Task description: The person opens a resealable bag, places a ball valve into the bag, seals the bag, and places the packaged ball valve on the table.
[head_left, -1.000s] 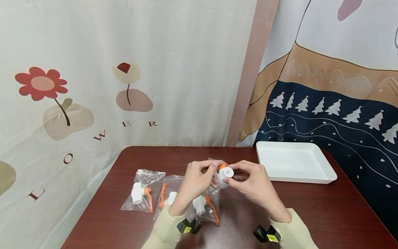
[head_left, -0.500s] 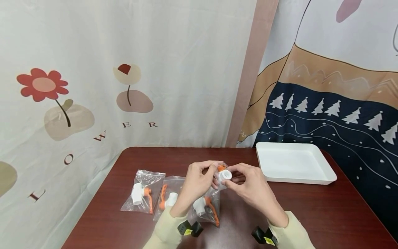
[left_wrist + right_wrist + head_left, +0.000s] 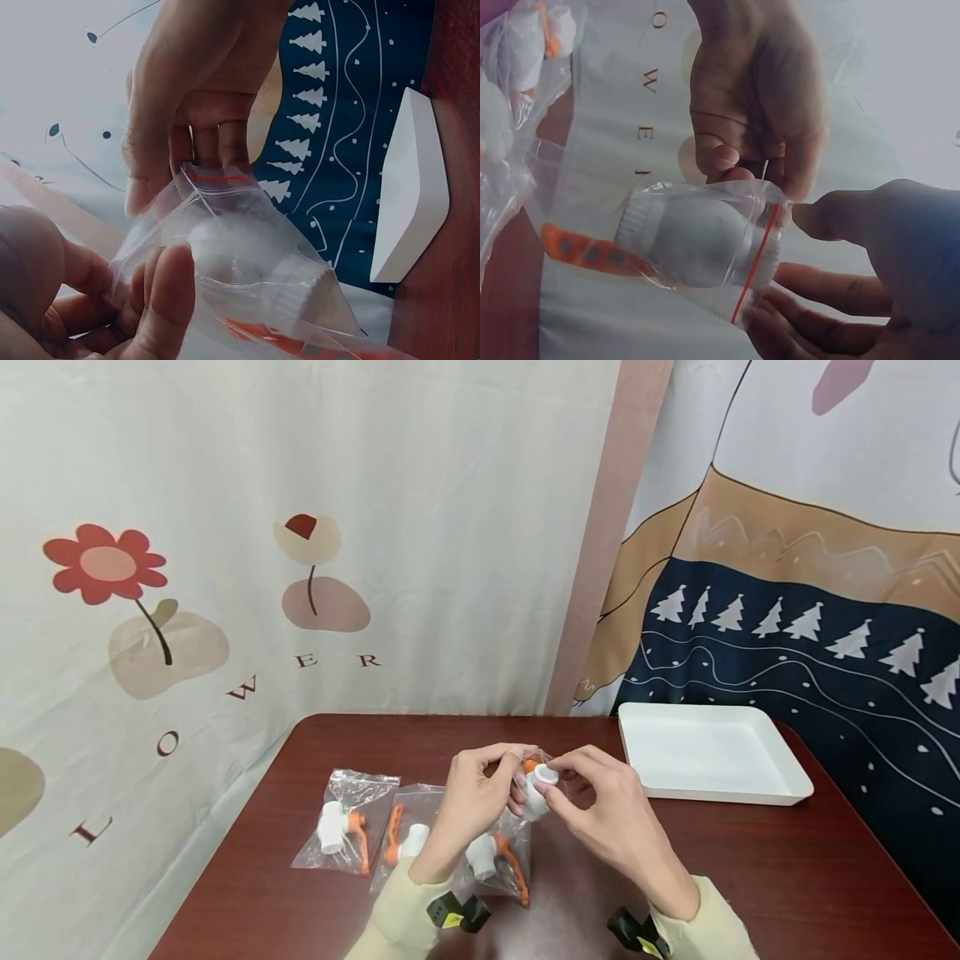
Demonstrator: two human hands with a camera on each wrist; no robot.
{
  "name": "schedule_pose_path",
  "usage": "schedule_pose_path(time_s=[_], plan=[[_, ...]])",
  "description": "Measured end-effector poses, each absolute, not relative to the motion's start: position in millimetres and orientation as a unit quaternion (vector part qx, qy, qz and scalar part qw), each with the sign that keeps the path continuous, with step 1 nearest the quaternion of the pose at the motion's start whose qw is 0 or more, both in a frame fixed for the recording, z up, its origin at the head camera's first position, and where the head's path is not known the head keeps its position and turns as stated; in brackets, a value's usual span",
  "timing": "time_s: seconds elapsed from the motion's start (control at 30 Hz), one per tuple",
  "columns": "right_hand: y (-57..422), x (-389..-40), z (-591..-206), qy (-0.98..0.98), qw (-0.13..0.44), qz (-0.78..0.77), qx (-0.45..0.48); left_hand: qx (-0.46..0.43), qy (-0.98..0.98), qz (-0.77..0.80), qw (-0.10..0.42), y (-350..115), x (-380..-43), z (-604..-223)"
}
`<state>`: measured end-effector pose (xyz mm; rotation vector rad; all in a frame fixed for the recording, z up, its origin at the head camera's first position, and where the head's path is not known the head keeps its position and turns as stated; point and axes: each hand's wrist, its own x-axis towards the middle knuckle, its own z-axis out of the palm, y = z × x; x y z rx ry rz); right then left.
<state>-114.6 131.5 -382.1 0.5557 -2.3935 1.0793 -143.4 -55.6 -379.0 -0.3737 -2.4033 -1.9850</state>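
Note:
Raised above the table is a white plastic ball valve point(image 3: 697, 236) with an orange handle point(image 3: 592, 255), in a clear zip bag point(image 3: 232, 262) with a red seal line. My left hand point(image 3: 480, 785) pinches the bag's edge beside its mouth. From the other side, my right hand point(image 3: 611, 793) holds the valve's white round end between thumb and fingers. In the right wrist view that end reaches the red seal line; whether it is outside the plastic I cannot tell. My fingers partly hide the bag's mouth.
Three more bagged valves lie to the left and below my hands: one left point(image 3: 330, 827), one middle point(image 3: 412, 841), one right point(image 3: 480, 857). A shallow white tray point(image 3: 720, 792) stands at the table's back right. Behind the dark red table point(image 3: 585, 902) hang printed curtains point(image 3: 450, 527).
The valve's white end has tilted, so its round opening faces the head camera less. My right fingers have shifted slightly around it. My left hand has barely moved.

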Motion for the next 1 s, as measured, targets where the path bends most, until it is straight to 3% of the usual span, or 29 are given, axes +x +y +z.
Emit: schedule_pose_path(time_s=[0.13,0.43,0.7,1.0], plan=[[131,-112,-381,-0.869,0.235,0.379,0.215,-0.113,-0.768,-0.63,0.003,-56,-144,-379],[128,-110,-384,-0.876,0.165,0.375,0.254,-0.118,-0.772,-0.625,0.007,-55,-143,-379],[132,-107,-377,-0.881,0.185,0.357,0.25,-0.113,-0.77,-0.627,0.013,-53,-142,-379],[142,-107,-371,-0.842,0.242,0.355,0.326,-0.118,-0.777,-0.618,-0.017,-55,-143,-379]])
